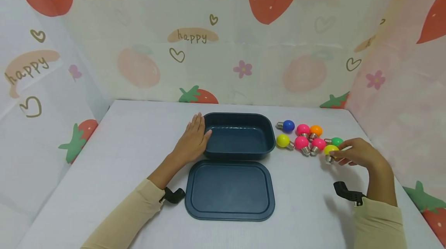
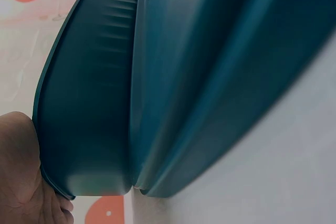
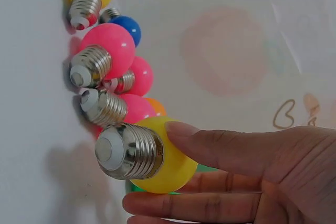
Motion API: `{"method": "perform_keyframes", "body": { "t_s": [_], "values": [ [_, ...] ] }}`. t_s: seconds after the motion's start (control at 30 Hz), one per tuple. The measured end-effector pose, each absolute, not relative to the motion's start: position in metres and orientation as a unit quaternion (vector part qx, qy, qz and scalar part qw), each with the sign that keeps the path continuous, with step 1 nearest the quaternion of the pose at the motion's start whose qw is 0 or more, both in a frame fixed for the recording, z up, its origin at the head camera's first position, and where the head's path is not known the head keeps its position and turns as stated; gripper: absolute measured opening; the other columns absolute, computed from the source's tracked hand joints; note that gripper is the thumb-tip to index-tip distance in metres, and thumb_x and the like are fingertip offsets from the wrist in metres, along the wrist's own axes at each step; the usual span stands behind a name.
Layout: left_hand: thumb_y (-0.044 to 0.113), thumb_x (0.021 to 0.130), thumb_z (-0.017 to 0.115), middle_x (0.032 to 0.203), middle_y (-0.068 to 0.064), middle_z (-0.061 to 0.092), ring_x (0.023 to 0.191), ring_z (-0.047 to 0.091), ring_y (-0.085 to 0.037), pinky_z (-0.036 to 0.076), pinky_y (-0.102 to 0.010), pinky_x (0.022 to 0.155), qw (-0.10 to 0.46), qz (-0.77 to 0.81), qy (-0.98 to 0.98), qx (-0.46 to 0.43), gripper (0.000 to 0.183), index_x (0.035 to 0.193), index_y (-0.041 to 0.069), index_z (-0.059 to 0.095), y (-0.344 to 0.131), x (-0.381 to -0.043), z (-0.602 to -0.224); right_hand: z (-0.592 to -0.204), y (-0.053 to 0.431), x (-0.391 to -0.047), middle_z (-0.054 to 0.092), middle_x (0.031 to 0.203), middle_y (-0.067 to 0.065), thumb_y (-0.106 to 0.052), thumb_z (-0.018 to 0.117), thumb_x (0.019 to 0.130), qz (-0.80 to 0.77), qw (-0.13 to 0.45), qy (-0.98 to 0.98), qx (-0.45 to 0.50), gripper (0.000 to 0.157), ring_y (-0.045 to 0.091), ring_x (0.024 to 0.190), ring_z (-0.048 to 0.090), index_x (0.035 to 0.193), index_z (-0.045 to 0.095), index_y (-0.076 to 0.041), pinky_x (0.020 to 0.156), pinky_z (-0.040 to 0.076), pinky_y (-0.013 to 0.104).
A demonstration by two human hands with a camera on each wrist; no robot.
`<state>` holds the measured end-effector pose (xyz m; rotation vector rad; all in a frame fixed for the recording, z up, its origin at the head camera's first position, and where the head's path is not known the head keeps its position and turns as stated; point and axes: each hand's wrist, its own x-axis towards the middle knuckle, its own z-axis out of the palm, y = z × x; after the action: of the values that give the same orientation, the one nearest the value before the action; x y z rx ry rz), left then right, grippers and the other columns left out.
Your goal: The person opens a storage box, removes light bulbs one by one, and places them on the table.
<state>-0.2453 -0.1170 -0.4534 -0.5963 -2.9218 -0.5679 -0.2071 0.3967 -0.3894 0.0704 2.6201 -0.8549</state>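
Observation:
My right hand pinches a yellow light bulb between thumb and fingers, its metal screw base pointing away from the palm. Close by lie the other bulbs: a green one, an orange one, pink ones, a blue one and another yellow one. My left hand rests against the left rim of a dark blue rectangular box, fingers straight. The left wrist view shows that hand at the box's rim, with its fingertips partly out of sight.
A dark blue lid lies flat on the white table, in front of the box. Fabric walls with strawberry prints stand behind and at both sides.

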Motion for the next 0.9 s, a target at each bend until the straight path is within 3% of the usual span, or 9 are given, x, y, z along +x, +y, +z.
{"method": "perform_keyframes", "body": {
  "t_s": [0.37,0.9],
  "values": [
    [0.040,0.112,0.023,0.168,-0.023,0.004,0.156,0.002,-0.035,0.008,-0.049,0.125,0.046,-0.185,-0.962,-0.193,0.069,0.158,-0.010,0.011,-0.117,-0.247,-0.455,-0.401,0.399,-0.212,0.074,0.082,0.008,-0.030,0.071,0.096,-0.314,0.199,0.928,0.034,0.050,0.023,0.077,0.070,0.114,0.060,0.015,0.075,0.059,0.038],
    [0.042,0.112,0.022,0.168,-0.023,0.004,0.156,0.002,-0.036,0.007,-0.049,0.125,0.047,-0.186,-0.962,-0.193,0.070,0.158,-0.010,0.011,-0.117,-0.248,-0.457,-0.412,0.404,-0.216,0.073,0.082,0.007,-0.030,0.070,0.097,-0.327,0.203,0.921,0.050,0.056,0.022,0.076,0.069,0.122,0.055,0.018,0.074,0.060,0.037]
  ]
}}
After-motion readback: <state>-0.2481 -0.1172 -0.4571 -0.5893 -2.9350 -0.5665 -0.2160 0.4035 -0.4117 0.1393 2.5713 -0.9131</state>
